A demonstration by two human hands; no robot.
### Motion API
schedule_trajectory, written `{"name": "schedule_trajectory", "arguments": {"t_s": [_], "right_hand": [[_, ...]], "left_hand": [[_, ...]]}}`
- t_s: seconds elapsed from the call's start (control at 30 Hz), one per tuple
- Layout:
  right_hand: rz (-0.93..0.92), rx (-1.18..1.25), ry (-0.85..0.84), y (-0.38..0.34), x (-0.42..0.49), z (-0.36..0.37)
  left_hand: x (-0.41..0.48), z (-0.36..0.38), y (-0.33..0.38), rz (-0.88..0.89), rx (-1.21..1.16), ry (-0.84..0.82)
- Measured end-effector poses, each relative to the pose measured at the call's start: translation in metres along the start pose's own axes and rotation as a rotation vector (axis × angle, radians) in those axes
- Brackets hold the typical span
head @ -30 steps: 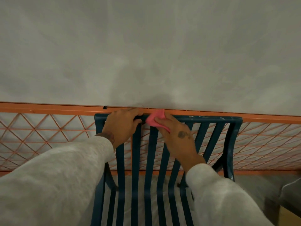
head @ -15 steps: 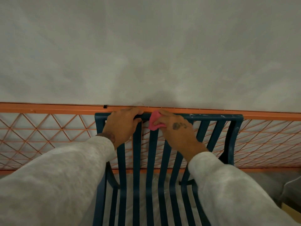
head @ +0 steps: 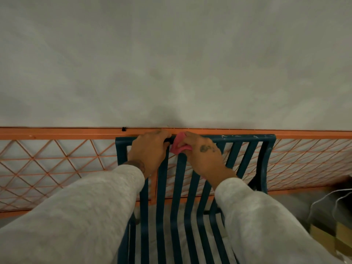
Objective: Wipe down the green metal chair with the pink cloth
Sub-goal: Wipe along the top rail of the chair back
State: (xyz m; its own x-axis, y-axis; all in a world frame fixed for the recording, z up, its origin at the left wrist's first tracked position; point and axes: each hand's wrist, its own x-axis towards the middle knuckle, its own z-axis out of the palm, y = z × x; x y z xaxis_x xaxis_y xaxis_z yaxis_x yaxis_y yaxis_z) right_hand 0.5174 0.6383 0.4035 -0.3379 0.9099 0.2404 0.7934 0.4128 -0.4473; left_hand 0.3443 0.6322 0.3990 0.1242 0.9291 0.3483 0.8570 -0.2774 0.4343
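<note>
Pink cloth [head: 180, 146] is pinched by the right grip [head: 205, 155] against the chair [head: 247, 139] top rail; the left grip [head: 150, 149] grasps that rail, just left of the cloth.

Head view, downward, close above chair [head: 247, 139]

Right hand [head: 204, 149] holds pink cloth [head: 179, 144] against chair [head: 247, 139].

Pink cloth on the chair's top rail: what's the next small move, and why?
Probably slide the pink cloth rightward along the top rail. The right hand holds it against the rail just beside the left hand, which grips the rail and blocks the other way. Pale specks show on the bare stretch toward the right corner.
</note>
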Motion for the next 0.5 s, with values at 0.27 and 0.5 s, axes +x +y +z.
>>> {"name": "schedule_trajectory", "arguments": {"t_s": [0.27, 0.5], "right_hand": [[0.265, 0.028, 0.087, 0.031, -0.013, -0.024], [0.010, 0.103, 0.086, -0.006, -0.004, 0.022]], "left_hand": [[-0.001, 0.005, -0.008, 0.047, 0.002, 0.024], [-0.002, 0.001, -0.001, 0.035, -0.045, 0.037]]}}
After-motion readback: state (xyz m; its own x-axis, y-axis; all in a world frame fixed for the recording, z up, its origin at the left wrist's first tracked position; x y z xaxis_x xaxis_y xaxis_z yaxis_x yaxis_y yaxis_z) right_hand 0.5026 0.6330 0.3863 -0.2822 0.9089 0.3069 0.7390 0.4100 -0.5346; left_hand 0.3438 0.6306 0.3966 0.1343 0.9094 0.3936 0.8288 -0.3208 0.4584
